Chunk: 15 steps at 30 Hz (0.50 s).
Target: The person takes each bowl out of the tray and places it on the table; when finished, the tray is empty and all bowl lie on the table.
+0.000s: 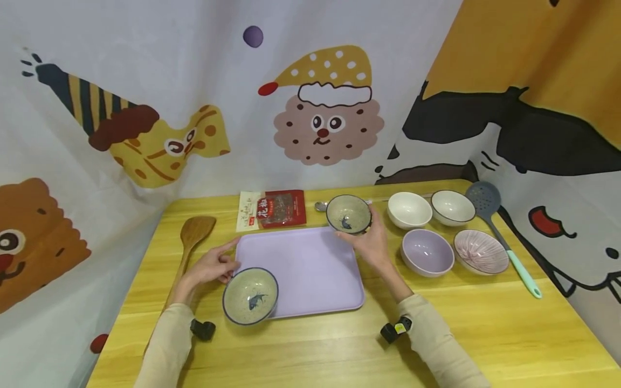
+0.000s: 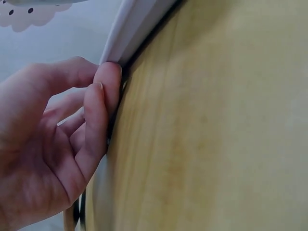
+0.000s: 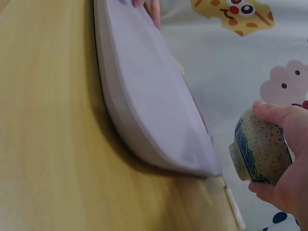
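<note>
My right hand (image 1: 372, 243) grips a small speckled bowl (image 1: 347, 214) with a dark rim and a blue fish inside, over the back right corner of a lilac tray (image 1: 310, 275). From the right wrist view, the bowl's blue-patterned outside (image 3: 260, 149) shows tilted between thumb and fingers. At the tray's left edge, my left hand (image 1: 211, 269) holds the rim with curled fingers; in the left wrist view the fingertips (image 2: 109, 82) meet that edge. A larger matching fish bowl (image 1: 242, 302) covers the tray's front left corner; what its base rests on is hidden.
White bowls (image 1: 409, 209), a lilac bowl (image 1: 427, 252) and a pink-streaked bowl (image 1: 480, 251) stand at the right, beside a grey slotted spatula (image 1: 485, 200). A wooden spatula (image 1: 194, 231) lies left. Behind the tray are a red spice packet (image 1: 283, 209) and a spoon (image 1: 321, 206).
</note>
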{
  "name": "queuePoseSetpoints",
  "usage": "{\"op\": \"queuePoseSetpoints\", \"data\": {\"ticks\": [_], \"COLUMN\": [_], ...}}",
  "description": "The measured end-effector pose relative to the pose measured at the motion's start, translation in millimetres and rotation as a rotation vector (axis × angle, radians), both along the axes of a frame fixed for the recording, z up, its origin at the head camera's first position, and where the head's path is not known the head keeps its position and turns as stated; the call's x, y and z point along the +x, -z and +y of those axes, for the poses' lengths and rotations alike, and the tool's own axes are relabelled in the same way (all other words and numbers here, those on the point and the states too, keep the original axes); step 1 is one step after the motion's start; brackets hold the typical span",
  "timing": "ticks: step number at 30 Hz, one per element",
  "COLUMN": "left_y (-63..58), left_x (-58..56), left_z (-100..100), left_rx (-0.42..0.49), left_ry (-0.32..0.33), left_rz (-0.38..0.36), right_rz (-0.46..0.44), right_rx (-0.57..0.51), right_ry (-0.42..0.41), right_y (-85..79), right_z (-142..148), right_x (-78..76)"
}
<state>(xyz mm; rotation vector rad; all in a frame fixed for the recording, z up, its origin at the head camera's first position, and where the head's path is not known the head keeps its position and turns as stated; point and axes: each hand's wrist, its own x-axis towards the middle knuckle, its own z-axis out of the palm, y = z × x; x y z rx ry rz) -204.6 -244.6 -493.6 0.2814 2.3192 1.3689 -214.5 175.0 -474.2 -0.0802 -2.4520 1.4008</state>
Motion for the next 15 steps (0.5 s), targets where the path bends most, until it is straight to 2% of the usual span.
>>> {"op": "queuePoseSetpoints", "data": {"ticks": [7,15], "left_y": [-0.7,-1.8], "left_x": [-0.9,-0.5], "left_z": [-9.5,-12.8], "left_rx": [0.004,0.018], "left_ry": [0.020,0.002], "left_rz": [0.019,-0.002], "right_rz": [-0.008,-0.059], "right_rx": [-0.034,0.007], "right_ry": [0.083,0.184], "right_y": [11.5,18.1], "right_z": [8.5,15.7], "right_x": [-6.1,-7.8]}}
